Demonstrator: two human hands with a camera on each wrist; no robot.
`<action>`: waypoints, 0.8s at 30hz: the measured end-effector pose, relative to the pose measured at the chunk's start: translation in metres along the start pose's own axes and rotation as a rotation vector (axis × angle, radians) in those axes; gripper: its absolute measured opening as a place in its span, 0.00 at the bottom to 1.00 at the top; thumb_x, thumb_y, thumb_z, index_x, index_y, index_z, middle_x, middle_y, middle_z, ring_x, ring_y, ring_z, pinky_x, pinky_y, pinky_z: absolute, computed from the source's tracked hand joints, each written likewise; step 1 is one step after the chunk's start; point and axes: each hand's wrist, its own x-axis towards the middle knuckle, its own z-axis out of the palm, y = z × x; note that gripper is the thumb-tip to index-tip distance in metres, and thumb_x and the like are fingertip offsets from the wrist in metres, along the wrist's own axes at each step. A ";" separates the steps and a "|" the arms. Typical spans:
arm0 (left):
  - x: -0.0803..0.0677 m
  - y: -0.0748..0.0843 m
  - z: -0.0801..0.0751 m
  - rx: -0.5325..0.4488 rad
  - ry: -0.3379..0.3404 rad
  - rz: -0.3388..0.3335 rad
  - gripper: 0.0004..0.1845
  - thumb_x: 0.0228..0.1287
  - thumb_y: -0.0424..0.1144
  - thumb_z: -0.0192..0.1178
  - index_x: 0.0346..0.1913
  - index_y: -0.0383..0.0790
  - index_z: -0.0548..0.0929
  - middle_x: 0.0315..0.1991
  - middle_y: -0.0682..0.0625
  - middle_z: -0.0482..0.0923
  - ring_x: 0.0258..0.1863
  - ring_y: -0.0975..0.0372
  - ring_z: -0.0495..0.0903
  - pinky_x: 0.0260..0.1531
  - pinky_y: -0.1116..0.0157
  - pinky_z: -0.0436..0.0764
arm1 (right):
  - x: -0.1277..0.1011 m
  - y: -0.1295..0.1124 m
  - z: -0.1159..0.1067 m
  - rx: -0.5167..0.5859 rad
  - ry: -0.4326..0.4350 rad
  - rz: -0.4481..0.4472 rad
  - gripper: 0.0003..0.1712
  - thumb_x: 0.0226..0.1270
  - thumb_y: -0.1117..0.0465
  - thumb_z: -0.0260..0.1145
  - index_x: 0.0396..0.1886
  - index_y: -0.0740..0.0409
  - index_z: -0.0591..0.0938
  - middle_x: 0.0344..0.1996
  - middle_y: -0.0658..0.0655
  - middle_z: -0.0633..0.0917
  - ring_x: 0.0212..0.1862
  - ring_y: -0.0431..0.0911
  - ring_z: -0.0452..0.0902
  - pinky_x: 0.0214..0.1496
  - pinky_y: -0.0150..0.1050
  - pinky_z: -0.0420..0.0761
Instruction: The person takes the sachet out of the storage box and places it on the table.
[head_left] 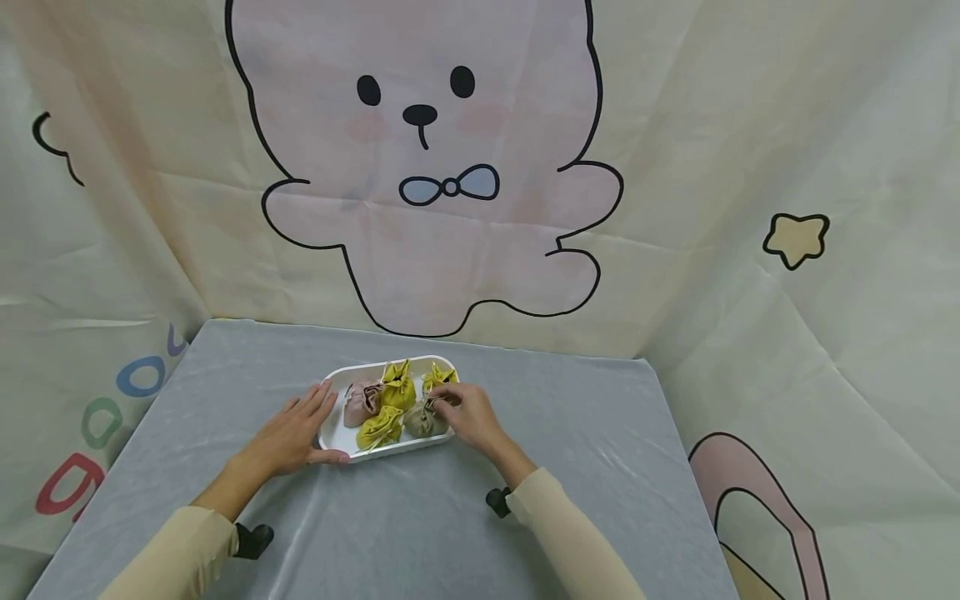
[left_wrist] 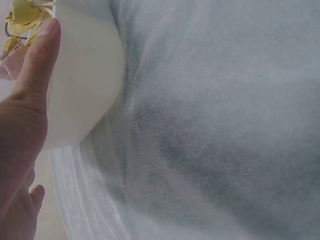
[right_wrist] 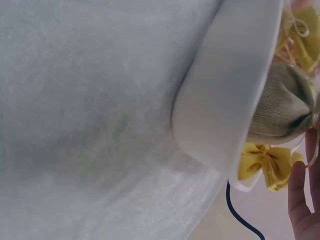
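- Tray [head_left: 341, 433]: white; we read its long axis left to right, right end slightly farther off.
- Left hand [head_left: 296, 429]: fingers straight, at the tray's left end, thumb by the near rim.
- Taupe bag [head_left: 422, 422]: in the tray's near right part; rounded body, gathered neck pointing away and right.
- Right hand [head_left: 472, 417]: we see it pinching that neck.
- Yellow bags [head_left: 379, 427], three; pink bag [head_left: 362, 406], one: also in tray.

The tray [right_wrist: 225, 85] was plain white, the yellow bags [head_left: 380, 427] were mustard, the pink bag [head_left: 360, 406] was pale and dusty, and the brown bag [right_wrist: 280, 107] was greyish. The tablecloth [head_left: 382, 533] was plain grey-blue and the sleeves [head_left: 577, 537] cream. The cream curtain [head_left: 697, 150] bore a pale pink bear [head_left: 450, 267] outlined in black, with a light blue bow tie [head_left: 450, 187], plus a black-edged yellow star [head_left: 797, 240].
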 end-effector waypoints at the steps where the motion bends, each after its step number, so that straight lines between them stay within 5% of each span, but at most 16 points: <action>1: 0.000 0.000 -0.001 0.003 0.003 0.002 0.60 0.50 0.70 0.66 0.72 0.24 0.62 0.75 0.29 0.52 0.73 0.36 0.55 0.66 0.37 0.60 | 0.000 -0.001 -0.002 0.008 0.011 -0.012 0.07 0.68 0.70 0.65 0.42 0.61 0.87 0.39 0.55 0.88 0.41 0.46 0.85 0.45 0.40 0.83; 12: 0.000 0.000 0.000 -0.003 -0.016 -0.007 0.61 0.50 0.71 0.65 0.73 0.24 0.61 0.75 0.29 0.51 0.73 0.36 0.54 0.67 0.37 0.59 | 0.001 -0.004 -0.032 0.097 0.136 0.002 0.07 0.68 0.71 0.65 0.42 0.63 0.87 0.40 0.57 0.88 0.44 0.48 0.85 0.47 0.39 0.84; 24: 0.000 -0.003 0.002 0.015 -0.020 -0.010 0.61 0.51 0.72 0.64 0.73 0.24 0.61 0.76 0.29 0.51 0.73 0.36 0.54 0.67 0.38 0.59 | -0.008 0.012 -0.065 0.075 0.243 0.018 0.08 0.68 0.70 0.66 0.42 0.59 0.87 0.39 0.54 0.89 0.41 0.46 0.84 0.46 0.41 0.84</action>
